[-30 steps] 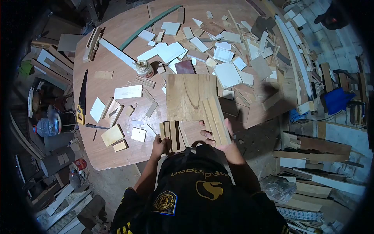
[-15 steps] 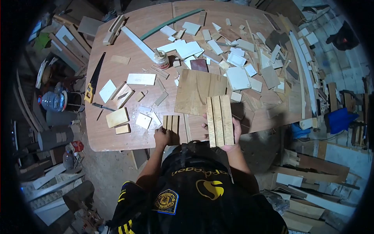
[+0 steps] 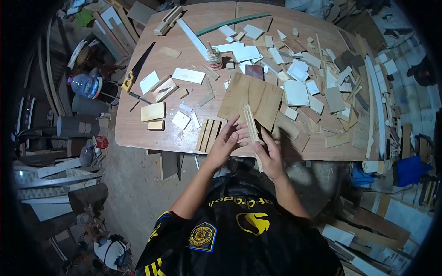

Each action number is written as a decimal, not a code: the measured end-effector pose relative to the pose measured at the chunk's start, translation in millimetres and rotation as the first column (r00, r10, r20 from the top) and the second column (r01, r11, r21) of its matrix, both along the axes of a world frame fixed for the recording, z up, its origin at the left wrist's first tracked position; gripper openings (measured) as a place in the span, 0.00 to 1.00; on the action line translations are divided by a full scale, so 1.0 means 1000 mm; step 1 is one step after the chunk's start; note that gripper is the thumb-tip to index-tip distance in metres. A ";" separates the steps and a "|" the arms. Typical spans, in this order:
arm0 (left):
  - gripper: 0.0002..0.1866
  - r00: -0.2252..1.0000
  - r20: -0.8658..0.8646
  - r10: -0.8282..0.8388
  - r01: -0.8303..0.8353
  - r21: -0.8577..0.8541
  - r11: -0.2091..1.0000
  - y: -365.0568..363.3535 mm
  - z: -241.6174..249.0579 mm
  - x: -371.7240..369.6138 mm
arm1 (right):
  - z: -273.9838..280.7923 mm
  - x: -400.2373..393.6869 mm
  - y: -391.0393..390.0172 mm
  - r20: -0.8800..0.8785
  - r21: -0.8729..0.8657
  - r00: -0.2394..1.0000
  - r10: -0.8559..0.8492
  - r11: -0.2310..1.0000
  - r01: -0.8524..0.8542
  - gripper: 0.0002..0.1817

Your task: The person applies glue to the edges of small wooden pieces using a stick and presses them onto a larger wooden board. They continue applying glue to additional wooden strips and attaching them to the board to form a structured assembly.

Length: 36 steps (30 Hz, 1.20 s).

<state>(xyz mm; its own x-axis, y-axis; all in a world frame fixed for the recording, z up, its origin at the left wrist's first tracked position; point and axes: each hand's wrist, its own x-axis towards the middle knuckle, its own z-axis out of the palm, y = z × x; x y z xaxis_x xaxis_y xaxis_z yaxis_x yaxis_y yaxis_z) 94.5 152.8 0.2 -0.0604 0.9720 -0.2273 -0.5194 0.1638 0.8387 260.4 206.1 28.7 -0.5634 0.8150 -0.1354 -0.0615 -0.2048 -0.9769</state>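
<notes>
My right hand (image 3: 272, 158) grips a grooved wooden block (image 3: 252, 131), turned so that its narrow edge faces up at me. My left hand (image 3: 224, 145) is open beside it, fingers spread and fingertips close to the block's left side. A second, smaller grooved block (image 3: 209, 133) lies on the table's front edge, just left of my left hand. Beyond both hands a square plywood panel (image 3: 244, 94) lies flat, partly overlapped by the held block in this view.
The wooden table (image 3: 138, 133) carries a handsaw (image 3: 138, 69), a glue jar (image 3: 214, 59) with a stick in it, and a green curved strip (image 3: 230, 23). Many wood offcuts (image 3: 297, 92) crowd its right half. Stacked boards (image 3: 373, 230) stand on the floor at right.
My left hand has let go of the smaller grooved block and moved right, opening. The block in my right hand has turned from face-on to edge-on. The view has shifted.
</notes>
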 end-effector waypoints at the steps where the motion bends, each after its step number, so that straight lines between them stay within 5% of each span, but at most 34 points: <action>1: 0.38 0.999 0.034 0.036 -0.037 0.026 0.999 -0.002 0.004 0.004 | 0.007 0.000 0.000 0.022 0.082 1.000 0.020 0.996 -0.022 0.30; 5: 0.39 0.995 -0.058 0.086 -0.084 0.042 0.996 -0.006 0.009 0.008 | 0.006 -0.006 -0.003 0.040 0.272 0.997 0.065 0.960 -0.074 0.29; 7: 0.39 0.992 -0.048 0.119 -0.117 0.051 0.992 -0.008 0.010 0.006 | -0.003 -0.010 -0.007 -0.016 0.190 0.994 0.107 0.977 -0.102 0.28; 9: 0.40 0.986 -0.042 0.160 -0.157 0.059 0.986 -0.014 0.003 0.001 | -0.009 -0.015 -0.010 -0.119 -0.073 0.984 0.133 0.987 -0.142 0.28; 11: 0.37 0.973 -0.042 0.226 -0.229 -0.064 0.971 -0.023 -0.014 -0.008 | -0.005 -0.024 -0.015 -0.155 -0.151 0.972 0.174 0.968 -0.198 0.26; 13: 0.33 0.977 0.056 0.206 -0.196 -0.146 0.970 -0.033 -0.002 -0.022 | -0.011 -0.037 -0.017 0.025 0.156 0.974 0.224 0.962 -0.225 0.24; 17: 0.28 0.910 0.131 0.394 -0.377 -0.134 0.916 -0.058 -0.026 -0.041 | -0.037 -0.064 -0.028 0.256 0.318 0.924 0.284 0.878 -0.358 0.22; 25: 0.22 0.840 0.015 0.542 -0.508 -0.325 0.797 -0.117 -0.016 -0.156 | -0.023 -0.158 -0.031 0.235 0.089 0.756 0.611 0.761 -0.643 0.25; 31: 0.23 0.776 -0.085 0.626 -0.589 -0.455 0.668 -0.152 -0.058 -0.304 | -0.089 -0.275 -0.030 0.428 0.076 0.690 0.583 0.738 -0.671 0.21; 34: 0.24 0.736 -0.032 0.676 -0.610 -0.465 0.642 -0.159 -0.069 -0.358 | -0.135 -0.347 -0.039 0.639 0.227 0.588 0.495 0.610 -0.759 0.23; 36: 0.24 0.736 -0.056 0.675 -0.608 -0.491 0.623 -0.162 -0.062 -0.382 | -0.168 -0.391 -0.053 0.750 0.470 0.612 0.251 0.450 -0.760 0.31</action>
